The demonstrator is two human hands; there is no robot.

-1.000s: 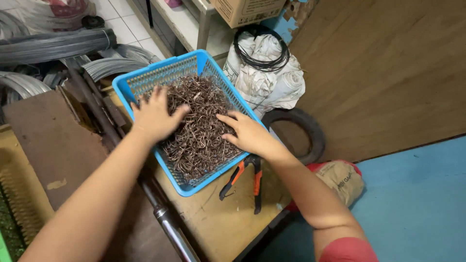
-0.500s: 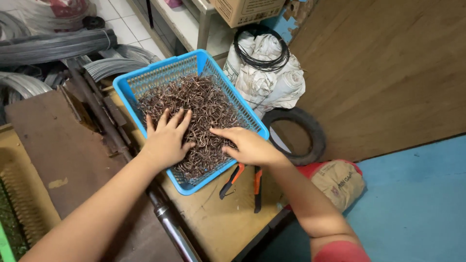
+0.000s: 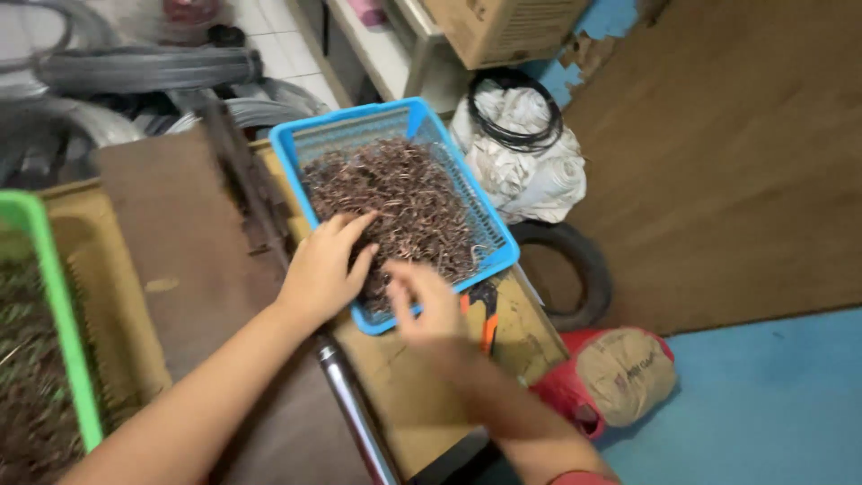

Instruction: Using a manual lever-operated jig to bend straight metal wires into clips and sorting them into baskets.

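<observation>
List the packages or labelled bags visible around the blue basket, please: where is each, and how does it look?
Cardboard box: top centre, on a shelf beyond the blue basket; brown, rectangular, dark print on its side.
Tan sack: on the floor at lower right, beside the table; rounded, small dark print, red bag under it.
White bag: right of the basket; crumpled, black cable coil on top.

Blue basket (image 3: 422, 121), brown wire bits (image 3: 404, 202)

We see a brown wooden floor (image 3: 745, 180) meeting a blue floor (image 3: 772, 404), white tiles (image 3: 278, 45) beyond, a worn yellowish desk (image 3: 404, 395), and a cardboard box (image 3: 503, 27) on a pale shelf (image 3: 377, 45).
</observation>
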